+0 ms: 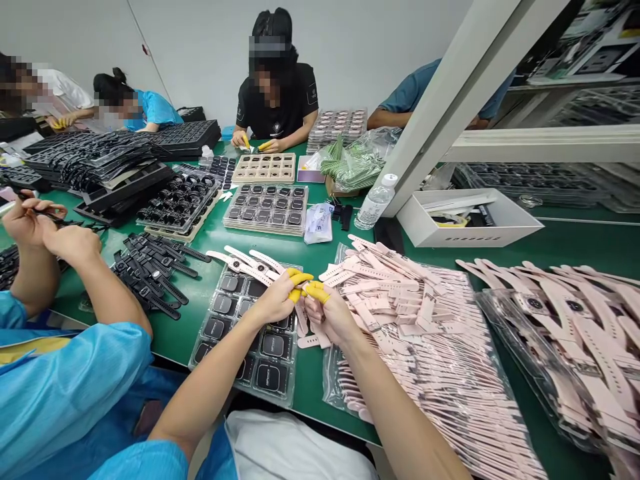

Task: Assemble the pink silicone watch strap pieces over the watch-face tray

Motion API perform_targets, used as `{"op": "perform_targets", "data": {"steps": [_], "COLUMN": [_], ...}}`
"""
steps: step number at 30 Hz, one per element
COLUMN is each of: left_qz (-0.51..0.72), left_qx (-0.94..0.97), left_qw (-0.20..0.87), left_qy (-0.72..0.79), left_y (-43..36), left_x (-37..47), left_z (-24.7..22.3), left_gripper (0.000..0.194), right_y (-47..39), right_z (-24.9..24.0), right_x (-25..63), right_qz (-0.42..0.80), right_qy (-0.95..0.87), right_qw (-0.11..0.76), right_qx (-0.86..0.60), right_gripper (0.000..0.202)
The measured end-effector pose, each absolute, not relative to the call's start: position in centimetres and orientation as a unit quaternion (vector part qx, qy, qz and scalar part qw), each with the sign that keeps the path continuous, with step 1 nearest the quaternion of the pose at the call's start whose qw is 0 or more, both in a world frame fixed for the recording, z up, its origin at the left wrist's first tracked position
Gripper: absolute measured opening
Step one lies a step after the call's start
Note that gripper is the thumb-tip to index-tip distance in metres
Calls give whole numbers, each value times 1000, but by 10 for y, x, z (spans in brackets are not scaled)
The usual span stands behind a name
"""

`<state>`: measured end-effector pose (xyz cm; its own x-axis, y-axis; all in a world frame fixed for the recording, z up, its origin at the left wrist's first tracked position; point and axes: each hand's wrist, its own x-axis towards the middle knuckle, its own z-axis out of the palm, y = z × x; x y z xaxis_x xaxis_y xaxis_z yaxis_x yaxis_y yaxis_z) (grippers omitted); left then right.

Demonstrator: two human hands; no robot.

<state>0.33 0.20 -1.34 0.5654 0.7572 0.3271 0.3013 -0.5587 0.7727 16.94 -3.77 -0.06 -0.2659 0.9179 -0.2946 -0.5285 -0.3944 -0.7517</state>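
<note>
The left hand (274, 301) and right hand (334, 315) meet over the green worktop (310, 377), both wearing yellow finger cots and both closed around a pink watch strap (306, 332) held between them, just above the gap between two containers. Whether a watch body is in the grip I cannot tell.

Under the left hand lies a clear plastic tray (247, 333) with square pockets, most filled with dark watch bodies. Across its far edge rest several assembled pink watches (243, 260).

Under and beside the right hand, a clear bag is spread flat and heaped with loose pink straps (425, 333). Further right, another clear bag holds finished pink watches (575, 320).

Further back stand a clear tray of dark watch bodies (266, 208), a beige tray (265, 167) with only some pockets filled, and a white box (470, 217) holding flat packets. A water bottle (375, 201) stands near the box.

At the left, a co-worker's hands (37, 230) work beside a pile of black watches (150, 270).
</note>
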Motion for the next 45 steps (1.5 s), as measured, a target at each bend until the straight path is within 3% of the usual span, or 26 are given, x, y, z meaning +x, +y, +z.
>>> {"op": "perform_targets", "data": {"steps": [8,21,30,34,39,45], "left_qz": [320,246,306,312,242,62], "left_qx": [810,867,816,828,840,842], "left_qw": [373,274,369,334,247,171], "left_qy": [320,336,323,324,419,508], "left_y": [0,-1,-1,1,11,27], "left_x": [0,0,-3,-6,-38,-97], "left_z": [-3,6,4,11,47,81], "left_gripper": [41,33,38,45,47,19], "right_y": [-38,-37,-39,-38,-36,-43], "right_z": [-3,-7,-4,1,-3,-17], "right_x": [171,169,170,170,176,166], "right_qz": [760,746,745,671,546,291], "right_qy": [-246,-287,-291,-387,-536,-719], "right_qw": [482,450,477,507,473,386], "right_qx": [-359,-397,-364,-379,-437,-500], "right_gripper": [40,46,45,47,40,32]}}
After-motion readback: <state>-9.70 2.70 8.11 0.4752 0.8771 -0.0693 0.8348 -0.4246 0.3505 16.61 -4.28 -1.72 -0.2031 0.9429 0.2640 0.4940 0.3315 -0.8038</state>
